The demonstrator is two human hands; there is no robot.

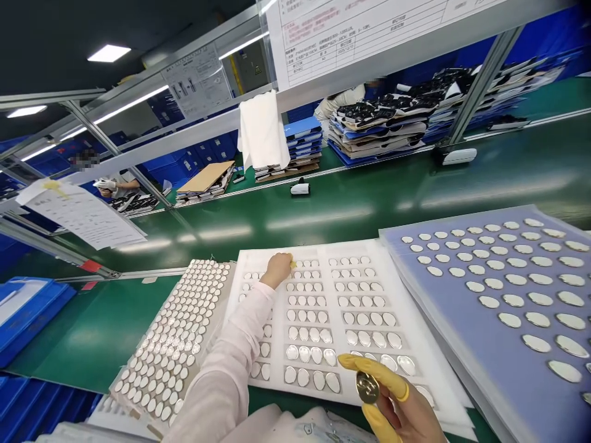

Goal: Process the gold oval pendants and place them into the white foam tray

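My right hand [401, 403], with yellow covers on its fingertips, pinches a shiny gold-coloured round disc [368, 387] at the lower right. A dark mark shows on the disc's face. It is held above the near right part of a white foam tray [277, 369] that carries rows of oval mirror-like pieces [307, 355] in clear strips. My left hand [277, 269] reaches across to the far rows of this tray. Its fingers are bent together at a strip's end, a yellow cover showing; whatever they may hold is hidden.
Left of the foam lies a board densely covered with white-faced discs [180, 326]. A lilac sheet [415, 261] with spaced oval pieces lies at the right. Blue trays [32, 314] stand far left. Beyond the frame are stacked folders [378, 129] and a co-worker's gloved hand [105, 184].
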